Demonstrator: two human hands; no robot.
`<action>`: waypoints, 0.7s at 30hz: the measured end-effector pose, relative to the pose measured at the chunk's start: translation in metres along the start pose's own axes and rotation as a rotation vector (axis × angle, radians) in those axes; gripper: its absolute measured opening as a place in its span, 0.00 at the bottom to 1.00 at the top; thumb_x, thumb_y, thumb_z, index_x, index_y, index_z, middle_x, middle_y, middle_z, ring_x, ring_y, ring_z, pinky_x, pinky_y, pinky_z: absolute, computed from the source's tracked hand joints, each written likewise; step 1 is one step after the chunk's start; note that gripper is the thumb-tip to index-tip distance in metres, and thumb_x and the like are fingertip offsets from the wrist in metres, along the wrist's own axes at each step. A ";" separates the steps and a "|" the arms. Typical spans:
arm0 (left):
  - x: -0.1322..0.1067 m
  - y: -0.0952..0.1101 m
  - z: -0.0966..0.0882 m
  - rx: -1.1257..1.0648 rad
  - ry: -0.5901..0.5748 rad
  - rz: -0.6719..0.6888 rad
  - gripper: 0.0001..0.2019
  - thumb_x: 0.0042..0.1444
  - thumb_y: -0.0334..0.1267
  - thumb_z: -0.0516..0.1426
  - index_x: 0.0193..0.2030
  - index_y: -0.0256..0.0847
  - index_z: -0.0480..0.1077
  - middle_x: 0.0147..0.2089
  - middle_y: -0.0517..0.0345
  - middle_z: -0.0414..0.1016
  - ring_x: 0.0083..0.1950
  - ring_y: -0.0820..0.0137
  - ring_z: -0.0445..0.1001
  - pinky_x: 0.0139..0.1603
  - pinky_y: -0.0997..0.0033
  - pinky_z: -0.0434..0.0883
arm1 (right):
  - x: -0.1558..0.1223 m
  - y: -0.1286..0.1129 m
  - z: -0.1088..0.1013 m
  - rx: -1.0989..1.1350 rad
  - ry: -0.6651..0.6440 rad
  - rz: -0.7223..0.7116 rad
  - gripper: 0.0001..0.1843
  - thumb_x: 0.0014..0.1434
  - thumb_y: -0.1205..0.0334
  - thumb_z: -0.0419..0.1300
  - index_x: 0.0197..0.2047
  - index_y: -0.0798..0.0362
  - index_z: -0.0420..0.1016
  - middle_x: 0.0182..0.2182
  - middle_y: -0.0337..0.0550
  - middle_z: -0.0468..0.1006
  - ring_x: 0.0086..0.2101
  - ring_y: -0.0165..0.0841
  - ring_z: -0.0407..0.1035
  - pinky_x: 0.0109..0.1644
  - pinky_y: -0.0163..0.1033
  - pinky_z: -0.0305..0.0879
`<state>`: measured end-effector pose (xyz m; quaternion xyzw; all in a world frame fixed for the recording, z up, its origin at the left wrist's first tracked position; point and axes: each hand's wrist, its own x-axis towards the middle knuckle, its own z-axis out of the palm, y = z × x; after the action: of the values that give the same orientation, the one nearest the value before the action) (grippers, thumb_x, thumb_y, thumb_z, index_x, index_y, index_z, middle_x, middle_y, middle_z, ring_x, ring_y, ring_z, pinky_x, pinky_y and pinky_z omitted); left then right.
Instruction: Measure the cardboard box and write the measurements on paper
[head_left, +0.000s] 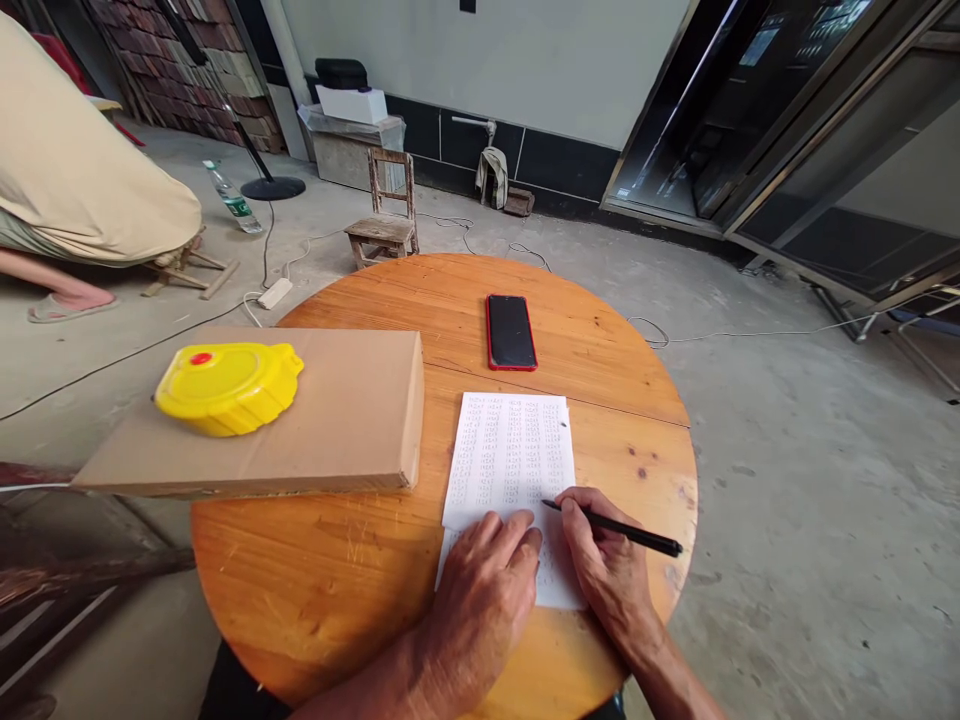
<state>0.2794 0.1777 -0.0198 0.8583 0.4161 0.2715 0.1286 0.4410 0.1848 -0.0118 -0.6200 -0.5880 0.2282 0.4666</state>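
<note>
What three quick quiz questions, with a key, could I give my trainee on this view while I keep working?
1. Multiple choice: what do the fingers of the left hand rest on? (a) the wooden chair (b) the written paper (c) the plastic bottle
2. True or false: the yellow case lies on top of the cardboard box.
3. Fill in the blank: the black pen is held in the person's ____ hand.

Key: 1. (b). 2. True. 3. Right: the right hand grips it, with the tip at the paper.
</note>
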 end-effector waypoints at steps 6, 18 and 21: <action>-0.002 0.001 0.000 -0.005 -0.006 -0.007 0.17 0.58 0.21 0.52 0.51 0.36 0.72 0.51 0.52 0.77 0.43 0.60 0.74 0.44 0.55 0.78 | -0.001 0.004 0.001 -0.044 -0.017 -0.021 0.10 0.64 0.62 0.56 0.33 0.52 0.75 0.24 0.38 0.75 0.24 0.30 0.68 0.28 0.33 0.66; -0.002 -0.001 0.002 0.007 0.000 0.000 0.17 0.58 0.22 0.52 0.51 0.36 0.71 0.52 0.51 0.78 0.43 0.60 0.74 0.44 0.55 0.78 | 0.000 0.006 0.002 -0.083 -0.027 -0.036 0.11 0.65 0.62 0.55 0.33 0.53 0.74 0.23 0.38 0.74 0.23 0.30 0.66 0.26 0.34 0.64; -0.002 -0.001 0.002 0.012 0.000 0.001 0.17 0.58 0.22 0.52 0.52 0.37 0.71 0.52 0.51 0.78 0.43 0.60 0.74 0.45 0.56 0.78 | -0.001 0.006 0.000 -0.048 -0.032 -0.024 0.10 0.65 0.62 0.55 0.32 0.52 0.75 0.24 0.38 0.75 0.24 0.31 0.67 0.28 0.34 0.65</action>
<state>0.2792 0.1769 -0.0225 0.8591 0.4174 0.2693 0.1234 0.4436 0.1846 -0.0168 -0.6204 -0.6079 0.2182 0.4449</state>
